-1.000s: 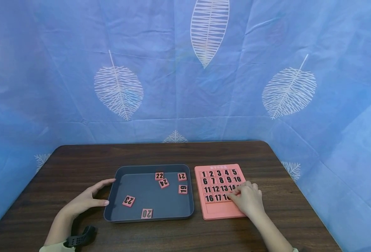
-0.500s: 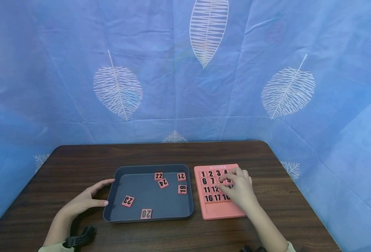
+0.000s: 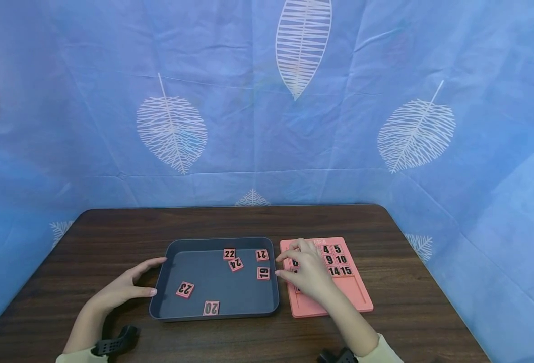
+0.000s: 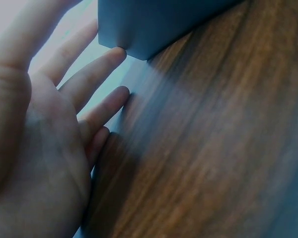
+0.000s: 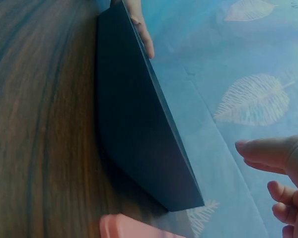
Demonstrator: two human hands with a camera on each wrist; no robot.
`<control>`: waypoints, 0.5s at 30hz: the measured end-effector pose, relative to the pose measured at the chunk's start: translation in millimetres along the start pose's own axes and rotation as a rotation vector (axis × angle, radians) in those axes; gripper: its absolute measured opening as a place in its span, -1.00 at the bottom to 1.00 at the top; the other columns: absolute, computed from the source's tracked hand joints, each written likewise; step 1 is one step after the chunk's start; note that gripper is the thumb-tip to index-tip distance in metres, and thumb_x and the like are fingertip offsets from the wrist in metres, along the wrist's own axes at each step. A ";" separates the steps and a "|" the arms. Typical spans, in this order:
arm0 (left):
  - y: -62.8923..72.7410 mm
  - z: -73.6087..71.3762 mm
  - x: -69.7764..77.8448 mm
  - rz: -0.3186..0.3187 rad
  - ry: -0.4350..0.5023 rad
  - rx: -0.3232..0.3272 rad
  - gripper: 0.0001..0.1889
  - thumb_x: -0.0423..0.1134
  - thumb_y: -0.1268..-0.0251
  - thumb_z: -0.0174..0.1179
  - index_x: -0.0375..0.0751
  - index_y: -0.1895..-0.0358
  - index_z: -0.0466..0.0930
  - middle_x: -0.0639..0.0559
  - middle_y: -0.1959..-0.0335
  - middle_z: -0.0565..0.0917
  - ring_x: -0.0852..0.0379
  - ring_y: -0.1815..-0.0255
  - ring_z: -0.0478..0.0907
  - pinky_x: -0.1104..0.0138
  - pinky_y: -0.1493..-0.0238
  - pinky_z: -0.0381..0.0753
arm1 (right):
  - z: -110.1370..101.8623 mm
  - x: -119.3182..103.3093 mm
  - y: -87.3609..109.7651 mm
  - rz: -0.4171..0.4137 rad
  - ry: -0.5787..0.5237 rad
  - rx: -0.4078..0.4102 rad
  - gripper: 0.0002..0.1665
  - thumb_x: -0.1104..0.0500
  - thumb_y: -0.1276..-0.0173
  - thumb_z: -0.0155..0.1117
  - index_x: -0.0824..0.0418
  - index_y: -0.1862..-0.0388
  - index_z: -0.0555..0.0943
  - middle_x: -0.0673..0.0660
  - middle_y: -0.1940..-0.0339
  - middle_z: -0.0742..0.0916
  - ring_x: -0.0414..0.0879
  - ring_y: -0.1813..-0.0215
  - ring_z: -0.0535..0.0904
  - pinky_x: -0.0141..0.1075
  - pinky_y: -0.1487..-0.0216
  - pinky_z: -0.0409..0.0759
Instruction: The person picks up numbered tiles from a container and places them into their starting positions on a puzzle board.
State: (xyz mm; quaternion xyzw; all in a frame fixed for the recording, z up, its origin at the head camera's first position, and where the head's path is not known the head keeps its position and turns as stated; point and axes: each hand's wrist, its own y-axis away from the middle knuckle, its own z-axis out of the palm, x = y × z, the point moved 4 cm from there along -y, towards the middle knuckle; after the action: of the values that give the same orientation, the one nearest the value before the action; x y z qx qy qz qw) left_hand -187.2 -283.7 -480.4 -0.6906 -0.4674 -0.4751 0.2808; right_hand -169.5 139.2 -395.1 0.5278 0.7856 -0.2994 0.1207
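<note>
A dark grey tray [image 3: 212, 290] lies on the table with several pink numbered tiles in it, among them the 19 tile [image 3: 263, 273] and the 21 tile [image 3: 262, 254] near its right wall. My left hand [image 3: 124, 286] touches the tray's left side, thumb and fingers spread apart. To the right of the tray lies a pink number board [image 3: 357, 295]; tiles fill its upper rows. Over the board's left part hovers my right hand [image 3: 307, 272], thumb and forefinger apart and nothing between them, its fingertips close to the tray's right rim. It hides many of the board's numbers.
The dark wooden table [image 3: 131, 227] carries both things. Behind it hangs a blue cloth [image 3: 230, 126] with white leaf prints. Black bands are worn at both wrists, the left band [image 3: 115, 343] lying close to the table top.
My right hand has left the 18 tile on the board's fourth row and moved left across the board toward the tray, fingers parted. The left hand and the tray stay put.
</note>
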 end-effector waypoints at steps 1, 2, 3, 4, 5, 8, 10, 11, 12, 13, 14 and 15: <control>0.1 0.1 0.3 0.002 -0.002 -0.001 -0.28 -0.27 -0.25 0.26 -0.13 -0.46 0.18 -0.30 -0.46 0.06 -0.41 -0.43 -0.13 -0.40 -0.13 0.04 | 2.9 -1.1 -1.3 -0.008 -0.006 -0.009 -0.73 0.07 0.01 0.59 -0.05 0.28 0.75 -0.11 0.20 0.46 -0.07 0.08 0.28 -0.04 0.06 0.27; 0.2 0.1 0.5 0.002 -0.002 0.000 -0.28 -0.27 -0.25 0.26 -0.13 -0.46 0.18 -0.30 -0.46 0.06 -0.41 -0.43 -0.13 -0.40 -0.13 0.04 | 5.3 -2.3 -2.3 -0.018 -0.010 -0.016 -0.72 0.07 0.01 0.59 -0.04 0.27 0.75 -0.11 0.21 0.45 -0.06 0.08 0.28 -0.04 0.07 0.27; 0.2 0.4 0.8 0.007 -0.004 -0.004 -0.28 -0.27 -0.25 0.26 -0.14 -0.46 0.17 -0.32 -0.46 0.06 -0.42 -0.42 -0.14 -0.40 -0.12 0.04 | 8.1 -2.9 -3.4 -0.024 -0.012 -0.023 -0.72 0.08 0.02 0.59 -0.04 0.27 0.75 -0.11 0.22 0.45 -0.06 0.07 0.28 -0.05 0.08 0.27; 0.4 0.6 1.0 0.004 -0.002 -0.005 -0.28 -0.27 -0.25 0.26 -0.14 -0.46 0.17 -0.32 -0.46 0.06 -0.42 -0.42 -0.14 -0.40 -0.13 0.04 | 10.3 -3.6 -4.3 -0.035 -0.017 -0.027 -0.71 0.09 0.02 0.60 -0.02 0.27 0.75 -0.11 0.22 0.45 -0.06 0.06 0.28 -0.05 0.09 0.26; 0.5 0.8 1.2 0.004 -0.002 -0.007 -0.28 -0.27 -0.25 0.26 -0.14 -0.46 0.17 -0.31 -0.46 0.05 -0.41 -0.43 -0.14 -0.39 -0.13 0.04 | 12.9 -3.9 -5.4 -0.049 -0.014 -0.036 -0.71 0.09 0.02 0.59 -0.02 0.25 0.75 -0.10 0.23 0.44 -0.05 0.07 0.27 -0.04 0.09 0.26; 0.7 1.1 1.3 0.003 -0.007 -0.011 -0.28 -0.26 -0.26 0.25 -0.15 -0.47 0.16 -0.33 -0.46 0.04 -0.42 -0.42 -0.14 -0.39 -0.13 0.05 | 20.8 -4.2 -9.0 -0.095 0.022 -0.059 -0.68 0.10 0.03 0.60 0.01 0.23 0.76 -0.10 0.24 0.42 -0.06 0.10 0.26 -0.07 0.12 0.23; 0.9 0.9 1.1 -0.002 -0.005 -0.008 -0.28 -0.26 -0.26 0.25 -0.13 -0.47 0.17 -0.31 -0.47 0.04 -0.41 -0.43 -0.14 -0.39 -0.13 0.05 | 25.6 -4.0 -11.7 -0.120 0.069 -0.079 -0.66 0.07 0.03 0.60 0.01 0.21 0.76 -0.09 0.26 0.40 -0.07 0.13 0.24 -0.10 0.14 0.19; 0.8 0.8 1.0 -0.001 -0.007 -0.007 -0.28 -0.26 -0.26 0.25 -0.13 -0.47 0.16 -0.31 -0.47 0.04 -0.42 -0.43 -0.15 -0.39 -0.13 0.05 | 28.1 -3.8 -13.3 -0.124 0.095 -0.092 -0.65 0.05 0.03 0.59 0.00 0.20 0.76 -0.08 0.26 0.39 -0.07 0.14 0.23 -0.11 0.15 0.17; 0.7 0.7 0.9 -0.001 -0.006 -0.005 -0.28 -0.26 -0.26 0.25 -0.14 -0.47 0.17 -0.31 -0.46 0.05 -0.42 -0.43 -0.15 -0.40 -0.12 0.05 | 30.2 -3.7 -14.9 -0.122 0.120 -0.105 -0.65 0.02 0.02 0.59 -0.01 0.20 0.76 -0.08 0.28 0.38 -0.07 0.14 0.22 -0.13 0.17 0.16; 0.6 0.6 0.7 0.001 -0.007 -0.004 -0.28 -0.26 -0.26 0.25 -0.14 -0.47 0.17 -0.32 -0.46 0.05 -0.43 -0.42 -0.15 -0.40 -0.12 0.05 | 32.3 -3.5 -16.4 -0.116 0.145 -0.119 -0.64 -0.01 0.02 0.59 -0.01 0.20 0.76 -0.08 0.28 0.37 -0.07 0.14 0.22 -0.14 0.19 0.16; 0.4 0.5 0.4 -0.003 -0.002 -0.001 -0.28 -0.26 -0.26 0.26 -0.12 -0.47 0.17 -0.30 -0.46 0.06 -0.42 -0.43 -0.15 -0.40 -0.12 0.05 | 34.2 -3.3 -17.9 -0.109 0.158 -0.136 -0.64 -0.03 0.02 0.58 -0.01 0.20 0.76 -0.07 0.29 0.36 -0.06 0.15 0.21 -0.14 0.20 0.16; 0.3 0.6 0.5 -0.001 0.001 -0.001 -0.28 -0.26 -0.26 0.26 -0.13 -0.47 0.17 -0.30 -0.46 0.06 -0.42 -0.43 -0.15 -0.40 -0.12 0.04 | 36.1 -3.1 -19.2 -0.100 0.169 -0.150 -0.63 -0.05 0.02 0.58 -0.01 0.20 0.76 -0.06 0.30 0.35 -0.06 0.16 0.21 -0.14 0.21 0.15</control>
State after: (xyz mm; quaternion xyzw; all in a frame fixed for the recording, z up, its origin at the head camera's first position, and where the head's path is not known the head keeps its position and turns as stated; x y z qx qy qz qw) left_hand -186.6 -283.1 -480.2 -0.6903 -0.4676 -0.4756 0.2805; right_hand -190.2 110.2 -415.5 0.5008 0.8385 -0.2000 0.0779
